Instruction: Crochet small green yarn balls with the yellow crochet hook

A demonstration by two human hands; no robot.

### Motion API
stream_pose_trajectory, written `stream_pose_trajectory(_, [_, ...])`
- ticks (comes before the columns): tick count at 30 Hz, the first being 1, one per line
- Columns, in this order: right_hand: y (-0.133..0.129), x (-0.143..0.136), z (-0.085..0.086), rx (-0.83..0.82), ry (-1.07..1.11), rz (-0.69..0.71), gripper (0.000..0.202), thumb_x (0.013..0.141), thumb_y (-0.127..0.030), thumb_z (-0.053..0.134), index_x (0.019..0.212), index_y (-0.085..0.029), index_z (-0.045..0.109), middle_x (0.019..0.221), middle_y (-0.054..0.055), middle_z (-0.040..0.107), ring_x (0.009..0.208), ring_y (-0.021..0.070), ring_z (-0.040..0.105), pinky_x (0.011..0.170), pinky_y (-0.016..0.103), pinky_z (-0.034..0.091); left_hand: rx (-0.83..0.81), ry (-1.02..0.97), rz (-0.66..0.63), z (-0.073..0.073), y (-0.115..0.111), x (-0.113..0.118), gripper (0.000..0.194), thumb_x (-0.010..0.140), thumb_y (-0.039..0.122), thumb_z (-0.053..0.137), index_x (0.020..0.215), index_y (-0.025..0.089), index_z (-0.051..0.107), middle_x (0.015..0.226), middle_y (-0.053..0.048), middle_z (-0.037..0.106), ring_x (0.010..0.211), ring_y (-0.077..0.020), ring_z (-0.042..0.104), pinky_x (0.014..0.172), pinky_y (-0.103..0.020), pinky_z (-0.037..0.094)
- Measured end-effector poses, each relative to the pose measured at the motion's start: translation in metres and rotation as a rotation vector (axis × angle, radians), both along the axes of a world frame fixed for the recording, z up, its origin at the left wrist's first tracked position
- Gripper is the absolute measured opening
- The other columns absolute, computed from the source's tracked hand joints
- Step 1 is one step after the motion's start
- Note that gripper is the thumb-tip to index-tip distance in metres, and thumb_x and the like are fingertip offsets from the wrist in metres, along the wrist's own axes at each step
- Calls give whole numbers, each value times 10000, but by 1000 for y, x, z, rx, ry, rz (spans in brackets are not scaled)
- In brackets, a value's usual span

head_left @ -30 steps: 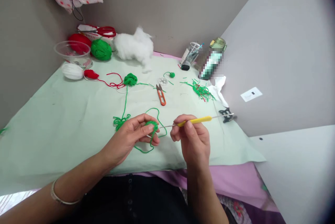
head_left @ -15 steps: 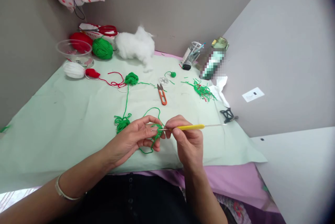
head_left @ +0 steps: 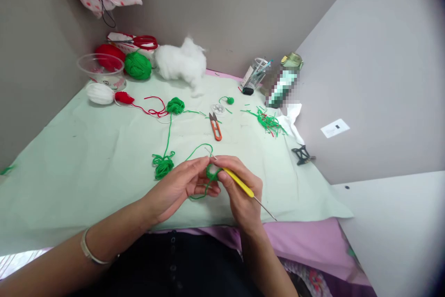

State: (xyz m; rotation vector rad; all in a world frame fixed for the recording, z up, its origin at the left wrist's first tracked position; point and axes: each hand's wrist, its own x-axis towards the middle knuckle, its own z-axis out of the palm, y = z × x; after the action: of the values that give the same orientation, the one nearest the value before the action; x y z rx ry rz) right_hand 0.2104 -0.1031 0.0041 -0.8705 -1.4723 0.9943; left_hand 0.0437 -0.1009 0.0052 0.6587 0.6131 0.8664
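My left hand (head_left: 189, 179) pinches a small ring of green crochet work (head_left: 212, 173) between thumb and fingers. Closed around a yellow-handled crochet hook (head_left: 239, 183), my right hand (head_left: 243, 190) is close beside the work, fingertips near its edge. The hook's thin metal tip points up and left past the ring; its other metal end slants down to the right. Green yarn runs from the work over the left hand, and a loose bundle of green yarn (head_left: 163, 166) lies just left of that hand. Whether the hook passes through a stitch, I cannot tell.
Orange thread snips (head_left: 215, 126) lie ahead of my hands, near a small round clear case (head_left: 218, 109). Green and red yarn scraps (head_left: 269, 122) are at the right. Behind stand yarn balls (head_left: 137, 66), white stuffing (head_left: 182, 63), a clear cup (head_left: 255, 74) and a bottle (head_left: 285, 81).
The crochet hook has swung from nearly level to slanting, its tip now up and left. My right hand has tilted and moved slightly left, and the green ring has turned to show its opening.
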Motion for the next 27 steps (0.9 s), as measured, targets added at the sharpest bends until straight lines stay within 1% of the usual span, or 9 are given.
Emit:
stream_pose_trajectory(3, [3,4,-3,-18,67,-88,193,958,-233,712,1090,-331,812,1081,22,808,1051,198,737,917,340,594,176,172,-217,5,1,-12,606,966,733,467,1054,170,674,866,-54,701,599,-137,576,564,-276,469])
stream_pose_trajectory(5, [5,6,-6,-43,125,-122,178,949,-238,728,1085,-322,809,1067,22,805,1024,186,743,886,324,592,357,444,-294,11,3,-25,452,972,599,588,827,175,649,716,1,607,617,-126,506,578,-255,405])
stream_pose_trajectory(9, [6,3,-8,-80,179,-169,126,927,-252,760,1027,-310,807,1026,13,799,998,172,750,851,296,591,598,706,209,28,7,-47,399,1006,399,603,671,182,606,885,-1,601,775,-126,528,754,-249,458])
stream_pose_trajectory(12, [4,-6,-6,-114,183,-141,87,904,-268,783,984,-294,802,1002,10,797,988,174,758,830,285,601,440,376,288,43,8,-49,415,1008,374,608,640,182,602,1128,-26,685,950,-161,624,792,-255,540])
stream_pose_trajectory(15, [1,-16,-1,-131,194,-93,94,881,-290,803,973,-271,796,978,20,800,954,186,765,805,296,613,179,-72,202,59,6,-41,418,960,355,660,590,204,536,642,-2,541,779,-187,666,598,-246,551])
stream_pose_trajectory(19, [0,-20,1,-121,171,-105,87,933,-310,749,993,-269,796,971,30,803,926,174,748,794,290,592,168,-238,295,70,7,-27,215,967,450,653,884,267,730,491,67,337,567,-152,595,703,-309,607])
stream_pose_trajectory(21, [1,-20,0,-115,184,-132,105,946,-321,734,1006,-264,798,977,36,792,919,176,734,793,296,578,364,-159,455,66,9,-25,296,968,542,631,1110,311,751,560,60,473,710,-184,682,979,-417,582])
stream_pose_trajectory(23, [3,-20,-1,-90,215,-150,102,946,-317,734,1004,-261,796,999,39,772,933,179,718,801,304,566,740,45,706,57,12,-26,187,937,475,697,1013,319,766,860,4,695,1111,-250,700,1225,-490,373])
stream_pose_trajectory(27, [4,-21,3,1,220,-184,78,957,-267,716,988,-278,787,1011,25,727,962,165,680,815,294,546,1243,837,631,35,15,-34,257,837,445,806,658,284,717,1236,-48,764,1529,-419,358,1287,-612,-82])
